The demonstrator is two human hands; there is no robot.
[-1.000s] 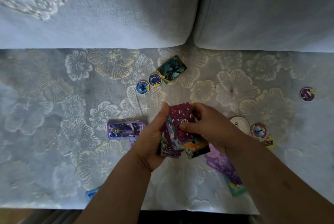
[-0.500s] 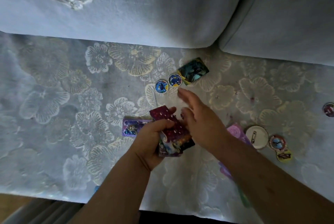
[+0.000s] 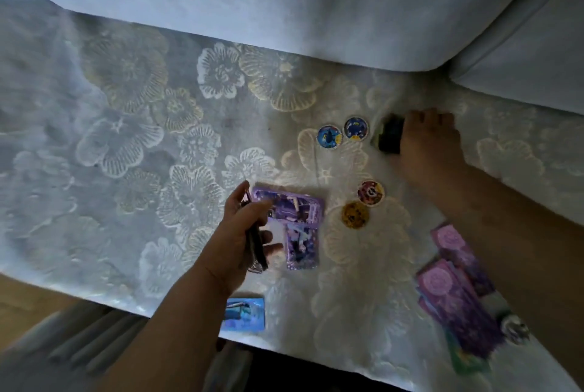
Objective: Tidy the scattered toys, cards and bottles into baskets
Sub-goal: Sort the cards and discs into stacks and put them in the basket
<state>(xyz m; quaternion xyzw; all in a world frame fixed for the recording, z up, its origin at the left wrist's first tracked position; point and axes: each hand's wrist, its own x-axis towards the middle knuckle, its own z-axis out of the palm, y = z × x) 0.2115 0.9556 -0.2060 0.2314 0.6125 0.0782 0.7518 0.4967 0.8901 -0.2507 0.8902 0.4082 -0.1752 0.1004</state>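
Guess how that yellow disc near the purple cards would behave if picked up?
The yellow disc looks thin and flat, so probably light and stiff. Lying flush on the soft cover, it may be fiddly to pinch. Flat as it lies, it seems unlikely to roll.

Right hand (image 3: 426, 145) motion-blurred over dark card (image 3: 390, 135) — grip unclear; card stack (image 3: 256, 247) in left hand (image 3: 237, 233) edge-on, faces hidden.

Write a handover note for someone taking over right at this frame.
Left hand holds a stack of cards. Right hand is on the dark card; blur hides its grip.
Loose on the sofa cover: two blue discs, red disc, yellow disc, two purple cards, blue card at the front edge, pink cards at right.
No basket in view. Left: gather these and basket everything.
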